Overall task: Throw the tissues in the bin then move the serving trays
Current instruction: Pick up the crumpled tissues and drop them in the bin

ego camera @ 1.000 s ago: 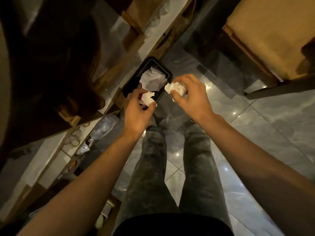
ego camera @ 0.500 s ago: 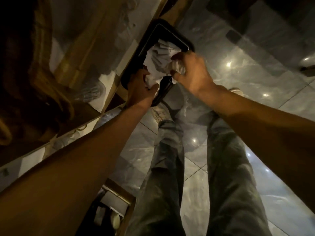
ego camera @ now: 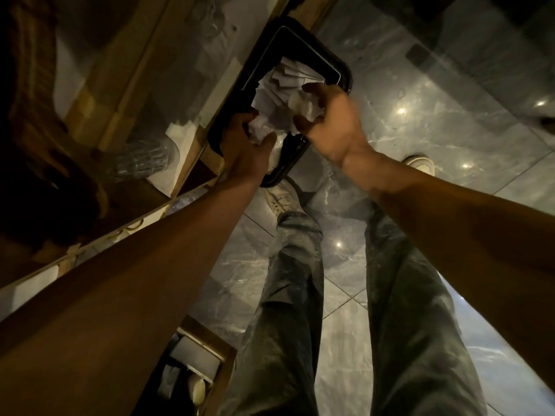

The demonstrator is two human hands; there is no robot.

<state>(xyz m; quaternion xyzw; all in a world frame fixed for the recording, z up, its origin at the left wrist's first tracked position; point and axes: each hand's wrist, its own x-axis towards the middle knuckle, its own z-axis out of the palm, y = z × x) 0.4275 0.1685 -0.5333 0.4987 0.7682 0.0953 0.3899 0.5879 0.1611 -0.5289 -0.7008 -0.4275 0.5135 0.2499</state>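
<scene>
A black rectangular bin (ego camera: 339, 67) stands on the floor against a wooden shelf unit, with white paper (ego camera: 288, 82) piled inside it. My left hand (ego camera: 246, 151) hovers over the bin's near left corner, closed around a crumpled white tissue (ego camera: 259, 129). My right hand (ego camera: 333, 121) is over the bin's right side and grips a second crumpled tissue (ego camera: 306, 105). Both tissues sit just above the paper pile. No serving trays are in sight.
A wooden shelf unit (ego camera: 156, 85) with glassware and a clear plastic container (ego camera: 144, 157) runs along the left. The floor is glossy grey marble tile (ego camera: 435, 115). My legs in grey jeans and a white shoe (ego camera: 279, 199) are below the bin.
Both hands with their tissues have dropped from above the floor to over the bin opening. The view has closed in on the bin.
</scene>
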